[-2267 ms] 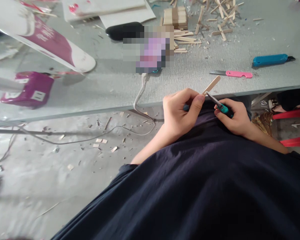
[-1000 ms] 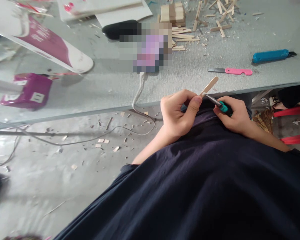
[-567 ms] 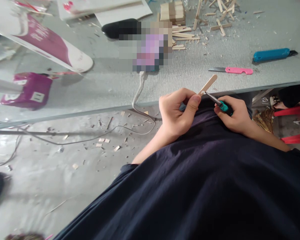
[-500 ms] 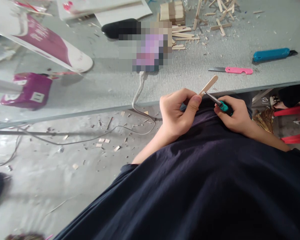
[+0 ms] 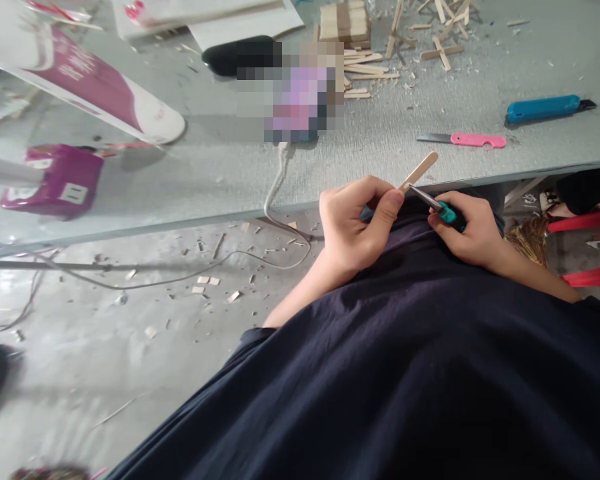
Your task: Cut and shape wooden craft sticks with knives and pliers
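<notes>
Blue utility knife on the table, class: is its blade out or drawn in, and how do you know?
Out: the blue utility knife has its dark blade jutting from the end at picture right.

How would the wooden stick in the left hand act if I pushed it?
The wooden stick is thin and flat, so it's probably light and unlikely to roll. It juts straight out from the left hand, so it seems stiff.

I've got my left hand [image 5: 360, 223] pinching a wooden stick [image 5: 421, 169], and here's my right hand [image 5: 473, 230] gripping a teal-and-black-handled tool [image 5: 448, 213], metal tip right at the stick's edge! Beyond, on the surface [image 5: 205, 177], I see a pink-handled blade [image 5: 479, 141], a blue cutter [image 5: 543, 109], loose sticks [image 5: 377, 77].
</notes>
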`<state>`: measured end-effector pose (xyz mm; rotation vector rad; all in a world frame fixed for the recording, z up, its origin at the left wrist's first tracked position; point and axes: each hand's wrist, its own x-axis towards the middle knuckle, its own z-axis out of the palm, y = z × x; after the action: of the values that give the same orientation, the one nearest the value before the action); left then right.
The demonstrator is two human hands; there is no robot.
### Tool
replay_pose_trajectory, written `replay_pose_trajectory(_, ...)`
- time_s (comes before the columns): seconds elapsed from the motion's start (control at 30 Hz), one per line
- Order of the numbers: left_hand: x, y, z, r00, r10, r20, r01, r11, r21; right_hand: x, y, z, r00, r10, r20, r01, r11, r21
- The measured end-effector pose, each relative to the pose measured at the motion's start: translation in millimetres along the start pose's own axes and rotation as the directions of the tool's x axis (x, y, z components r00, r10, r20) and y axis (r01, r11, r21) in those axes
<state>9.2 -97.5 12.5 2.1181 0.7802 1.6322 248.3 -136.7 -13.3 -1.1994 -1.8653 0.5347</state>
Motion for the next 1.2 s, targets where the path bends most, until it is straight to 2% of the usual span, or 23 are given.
replay_pose_trajectory(0.17,-0.6,-2.6,-0.9,0.999,-0.017,0.027,0.016,0.999,0.03,-0.3,0.8,-0.3,1.0,0.001,-0.002,-0.001,1.0,0.005)
replay_pose_trajectory(0.37,3.2,-1.3,-0.8,0.998,0.063,0.009,-0.063,0.998,0.021,0.6,-1.8,-3.0,0.999,0.019,0.033,-0.02,1.0,0.01)
replay_pose_trajectory(0.87,1.1,0.7,-0.5,1.0,-0.014,0.023,0.013,0.999,0.04,-1.6,0.9,-1.0,0.999,-0.017,-0.027,0.017,1.0,-0.024)
replay_pose_trajectory(1.2,2.5,1.5,2.5,0.999,0.041,-0.03,-0.042,0.999,-0.006,-2.6,0.5,-0.5,1.0,-0.009,-0.028,0.009,1.0,-0.015)
